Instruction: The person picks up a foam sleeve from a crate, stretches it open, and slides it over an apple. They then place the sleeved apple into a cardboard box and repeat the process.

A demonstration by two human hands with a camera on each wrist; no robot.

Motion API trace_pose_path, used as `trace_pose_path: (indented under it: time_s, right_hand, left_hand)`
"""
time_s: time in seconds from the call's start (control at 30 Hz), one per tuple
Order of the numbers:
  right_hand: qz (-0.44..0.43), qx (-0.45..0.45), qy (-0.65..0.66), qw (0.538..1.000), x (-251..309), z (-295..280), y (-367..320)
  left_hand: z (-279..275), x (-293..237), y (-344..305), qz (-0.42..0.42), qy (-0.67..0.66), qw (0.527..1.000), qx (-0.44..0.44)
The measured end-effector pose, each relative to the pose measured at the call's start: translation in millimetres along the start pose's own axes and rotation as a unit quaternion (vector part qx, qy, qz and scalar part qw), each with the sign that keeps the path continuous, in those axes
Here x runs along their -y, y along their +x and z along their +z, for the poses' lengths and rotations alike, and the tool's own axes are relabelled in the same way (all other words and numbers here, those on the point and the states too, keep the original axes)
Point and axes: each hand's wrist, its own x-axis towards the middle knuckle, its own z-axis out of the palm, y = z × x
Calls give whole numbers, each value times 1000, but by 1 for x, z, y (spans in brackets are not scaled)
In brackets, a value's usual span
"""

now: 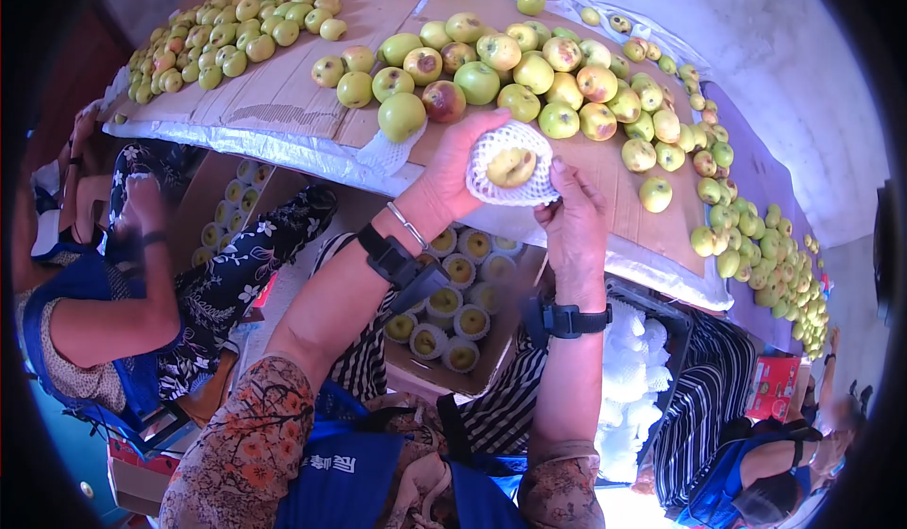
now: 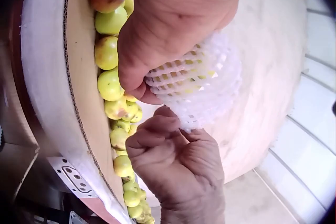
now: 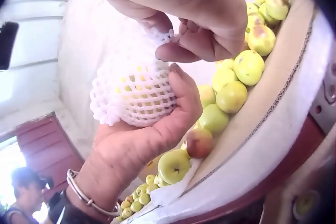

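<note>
A yellow-green apple (image 1: 511,167) sits inside a white foam net (image 3: 107,95), its top bare in the net's opening in the head view. My left hand (image 1: 452,172) grips the netted apple from the left, its fingers and thumb curled round it. On the other side my right hand (image 1: 578,215) pinches the edge of the net between thumb and fingers, as the right wrist view shows. Both hands are raised over the front edge of the cardboard-covered table (image 1: 368,165). A flattened foam net (image 1: 385,155) lies under a green apple (image 1: 402,117) near that edge.
Loose apples (image 1: 557,85) spread across the table, many with brown marks. Below the edge stands a carton (image 1: 491,368) of netted apples; a heap of white foam nets (image 1: 628,387) is to its right. Another person (image 1: 104,321) sits at the left, and one more (image 1: 765,472) at the right.
</note>
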Motion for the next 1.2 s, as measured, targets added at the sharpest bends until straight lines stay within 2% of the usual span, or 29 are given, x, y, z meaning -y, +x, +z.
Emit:
trace_pose_path:
  time_s: [0.03, 0.13, 0.27, 0.37, 0.43, 0.53, 0.67, 0.73, 0.83, 0.93, 1.03, 1.07, 1.2]
  right_hand:
    - [20, 14, 19, 1000, -1, 1, -1]
    - [70, 82, -80, 991, 7, 6, -8]
    - [42, 84, -14, 995, 3, 10, -10]
    - [9, 85, 69, 994, 2, 6, -6]
    - [-16, 91, 122, 988, 5, 9, -7]
    - [-25, 107, 118, 987, 4, 8, -5]
    - [-1, 84, -65, 994, 1, 1, -2]
    - [6, 63, -155, 986, 5, 0, -3]
    - [-100, 65, -116, 986, 9, 1, -5]
    - [-231, 49, -220, 947, 20, 15, -18]
    - [-350, 79, -397, 845, 11, 25, -21]
    - [-364, 89, -416, 829, 1, 22, -16]
    - [-333, 102, -447, 824, 5, 23, -16]
  left_hand:
    - [-3, -1, 2, 13, -5, 1000, 1]
    - [-6, 0, 4, 51, -25, 998, 10]
    - [-6, 3, 2, 65, -47, 997, 2]
    - [2, 4, 0, 57, 15, 997, -46]
    - [5, 4, -1, 28, 8, 998, -56]
    - [5, 5, -2, 16, -9, 999, -44]
    - [-8, 6, 4, 39, -36, 998, -42]
    - [-5, 6, 1, 57, -8, 996, -73]
    - [0, 5, 0, 80, -7, 993, -85]
    - [6, 10, 0, 93, 8, 991, -99]
    - [0, 12, 1, 59, 13, 996, -72]
    - [-3, 14, 2, 39, 10, 998, -55]
    - [3, 16, -1, 55, 101, 990, -82]
